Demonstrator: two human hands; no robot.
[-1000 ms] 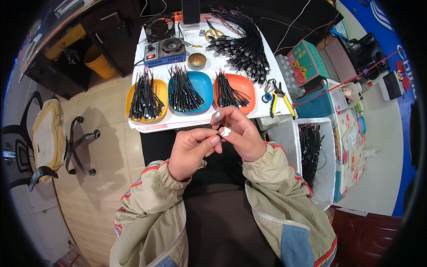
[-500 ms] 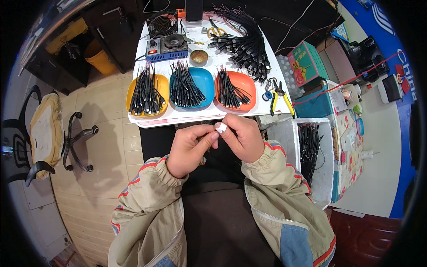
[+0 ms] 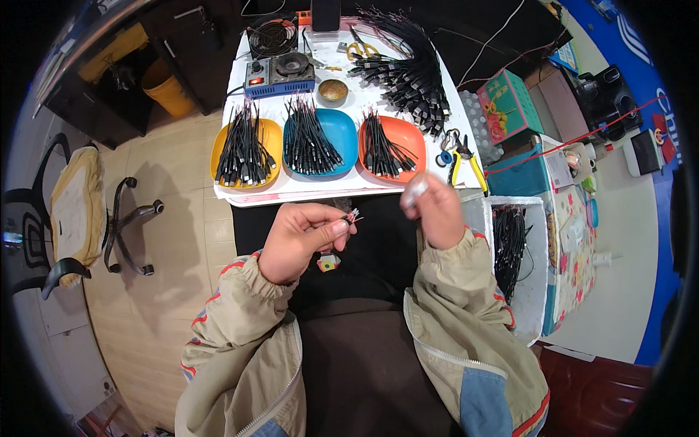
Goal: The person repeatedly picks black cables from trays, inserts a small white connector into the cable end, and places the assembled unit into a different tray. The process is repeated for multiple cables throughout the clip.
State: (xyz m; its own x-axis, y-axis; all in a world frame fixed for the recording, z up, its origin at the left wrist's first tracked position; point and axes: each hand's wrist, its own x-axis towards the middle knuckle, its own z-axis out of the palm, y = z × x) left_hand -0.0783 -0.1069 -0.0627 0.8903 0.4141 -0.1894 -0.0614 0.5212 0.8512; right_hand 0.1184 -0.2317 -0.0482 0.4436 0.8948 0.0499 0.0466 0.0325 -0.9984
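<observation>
My left hand (image 3: 298,242) is closed in a pinch on thin wires (image 3: 354,217); their red, dark and pale ends stick out past the fingertips. Raised to its right and smeared by motion, my right hand (image 3: 439,215) grips a small white piece (image 3: 415,191) whose kind I cannot make out. Beyond the hands stand a yellow tray (image 3: 274,137), a blue tray (image 3: 348,133) and an orange tray (image 3: 411,135), each holding black cables with plugs toward me. My right hand is nearest the orange tray's front edge.
Yellow-and-black pliers (image 3: 477,173) lie at the table's right edge. Behind the trays sit a blue device (image 3: 279,89) with a round dark top, a small round tin (image 3: 333,90), scissors (image 3: 361,49) and a large cable bundle (image 3: 408,76). A white foam box (image 3: 537,280) stands right.
My hands, together before, are now apart. The right one has moved right and slightly up with the white piece, uncovering the wire ends in my left hand. The view has shifted slightly.
</observation>
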